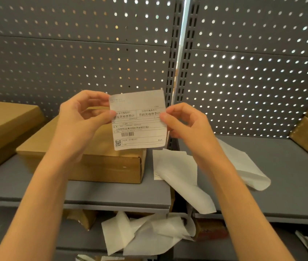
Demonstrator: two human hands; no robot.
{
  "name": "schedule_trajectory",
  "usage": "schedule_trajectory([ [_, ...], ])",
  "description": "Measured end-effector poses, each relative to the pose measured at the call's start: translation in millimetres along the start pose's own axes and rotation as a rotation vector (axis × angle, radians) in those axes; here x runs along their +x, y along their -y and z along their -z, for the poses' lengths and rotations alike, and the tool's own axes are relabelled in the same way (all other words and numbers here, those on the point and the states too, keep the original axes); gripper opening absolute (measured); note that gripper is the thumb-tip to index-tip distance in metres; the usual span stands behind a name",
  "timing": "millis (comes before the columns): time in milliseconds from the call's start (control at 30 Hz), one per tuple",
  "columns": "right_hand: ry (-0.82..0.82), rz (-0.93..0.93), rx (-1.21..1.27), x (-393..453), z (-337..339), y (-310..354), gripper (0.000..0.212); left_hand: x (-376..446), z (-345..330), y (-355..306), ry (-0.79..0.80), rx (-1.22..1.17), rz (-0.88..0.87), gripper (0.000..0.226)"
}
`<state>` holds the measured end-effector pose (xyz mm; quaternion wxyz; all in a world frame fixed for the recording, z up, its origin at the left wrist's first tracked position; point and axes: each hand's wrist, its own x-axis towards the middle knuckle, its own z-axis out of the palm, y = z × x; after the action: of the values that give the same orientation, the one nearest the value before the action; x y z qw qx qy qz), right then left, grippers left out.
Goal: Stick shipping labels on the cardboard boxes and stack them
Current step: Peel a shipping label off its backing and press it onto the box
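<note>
A white printed paper shipping label (pixel 139 119) was pinched at its side edges by the left hand (pixel 82 117) and the right hand (pixel 184 122). Just below the grip a flat brown cardboard box (pixel 85 157) lay on the grey metal shelf (pixel 111 193). The adhesive could be creased or stuck crooked if lowered unevenly. Bare shelf was left beneath the grip; discarded white backing sheets (pixel 177 170) crowded the right.
</note>
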<state>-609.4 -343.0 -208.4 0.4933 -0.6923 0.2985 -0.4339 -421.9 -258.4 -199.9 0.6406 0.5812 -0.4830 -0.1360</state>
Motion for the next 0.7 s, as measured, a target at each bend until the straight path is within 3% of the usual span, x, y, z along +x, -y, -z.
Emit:
schedule_trajectory([
  [367,-0.274,0.007,-0.002,30.7,-94.9,2.8,0.014,68.3,73.4,36.4,0.168,-0.048,-0.017,0.028],
  [500,-0.353,-0.012,-0.027,38.5,-115.2,0.9,0.033,93.6,87.3,48.7,0.244,-0.091,0.029,0.029],
  [700,-0.388,-0.041,-0.148,51.5,-126.3,-4.7,0.016,105.6,90.9,63.3,0.281,-0.072,0.095,0.028],
])
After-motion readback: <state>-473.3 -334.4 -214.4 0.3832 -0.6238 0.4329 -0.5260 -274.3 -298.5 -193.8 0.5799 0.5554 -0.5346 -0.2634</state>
